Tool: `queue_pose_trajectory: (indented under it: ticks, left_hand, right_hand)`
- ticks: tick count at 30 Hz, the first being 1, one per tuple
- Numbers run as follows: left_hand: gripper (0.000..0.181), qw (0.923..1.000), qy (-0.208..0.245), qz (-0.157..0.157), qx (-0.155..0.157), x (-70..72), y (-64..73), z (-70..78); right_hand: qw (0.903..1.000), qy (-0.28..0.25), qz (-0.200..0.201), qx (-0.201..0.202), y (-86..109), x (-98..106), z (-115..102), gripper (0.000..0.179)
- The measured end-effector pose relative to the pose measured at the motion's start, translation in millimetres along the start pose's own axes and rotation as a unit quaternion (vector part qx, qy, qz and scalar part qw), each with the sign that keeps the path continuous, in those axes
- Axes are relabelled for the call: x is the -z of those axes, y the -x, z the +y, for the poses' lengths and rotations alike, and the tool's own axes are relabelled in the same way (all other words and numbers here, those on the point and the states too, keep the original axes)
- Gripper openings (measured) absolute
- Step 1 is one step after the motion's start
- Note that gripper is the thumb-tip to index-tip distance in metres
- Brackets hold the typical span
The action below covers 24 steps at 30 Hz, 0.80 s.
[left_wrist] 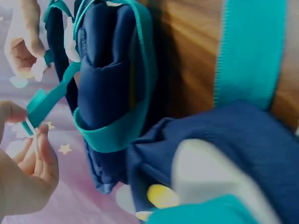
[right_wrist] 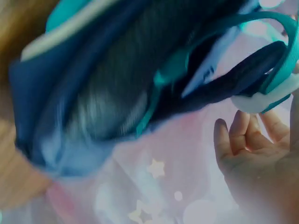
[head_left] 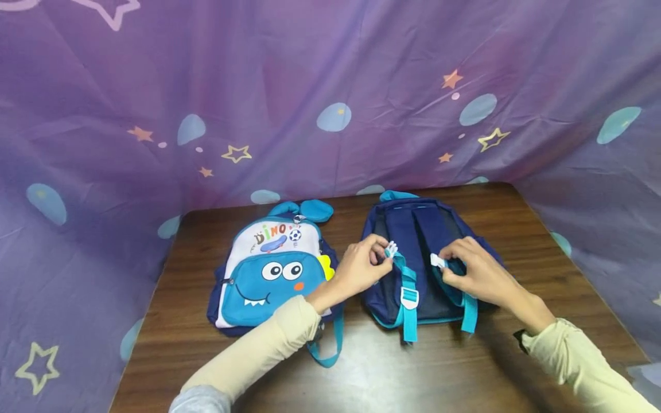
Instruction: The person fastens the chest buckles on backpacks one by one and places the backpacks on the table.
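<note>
A navy backpack lies back side up on the table, its straps facing me. My left hand pinches a white plastic buckle half on a teal strap over the bag's left side. Held between the thumb and fingers of my right hand is another white buckle half, over the right strap. The two halves are apart, with a gap between the hands. In the left wrist view, teal webbing runs from my left fingertips toward the bag. A white strap adjuster sits lower on the left strap.
Left of the navy bag, a second backpack with a blue dinosaur face lies front up, close to my left forearm. Its teal strap loops onto the brown wooden table. A purple star-patterned cloth hangs behind and beside the table.
</note>
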<state>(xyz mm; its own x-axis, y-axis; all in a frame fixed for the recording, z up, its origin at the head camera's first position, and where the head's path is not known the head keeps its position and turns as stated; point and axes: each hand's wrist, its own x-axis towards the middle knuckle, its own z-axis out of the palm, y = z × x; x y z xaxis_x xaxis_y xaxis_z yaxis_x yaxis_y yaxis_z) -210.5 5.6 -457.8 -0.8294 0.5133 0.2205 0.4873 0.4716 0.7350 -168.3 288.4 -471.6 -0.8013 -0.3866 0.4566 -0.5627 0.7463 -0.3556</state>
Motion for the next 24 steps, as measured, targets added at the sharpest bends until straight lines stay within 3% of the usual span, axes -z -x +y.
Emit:
queue_pose_trajectory:
  ticks: [3, 5, 12, 17, 24]
  left_hand:
    - [0.026, 0.9991, -0.039, 0.0, -0.013, -0.6, -8.4, 6.2]
    - [0.025, 0.9965, -0.075, -0.021, -0.032, -2.0, -14.4, 11.7]
    - [0.028, 0.9696, -0.19, -0.092, -0.124, -14.3, -31.6, 28.9]
    - [0.026, 0.9619, -0.211, -0.103, -0.14, -24.3, -36.6, 33.7]
    - [0.025, 0.9631, -0.209, -0.098, -0.138, -25.0, -36.9, 34.0]
  right_hand:
    - [0.9998, 0.02, -0.006, 0.001, -2.2, 18, 1, 0.023]
    - [0.9992, 0.036, -0.019, 0.002, -3.8, 27, 1, 0.022]
    - [0.9962, 0.053, -0.063, 0.03, -13.2, 35, -4, 0.024]
    - [0.9946, 0.055, -0.069, 0.053, -13.3, 33, -5, 0.024]
    - [0.9925, 0.066, -0.072, 0.073, -16.5, 34, -3, 0.023]
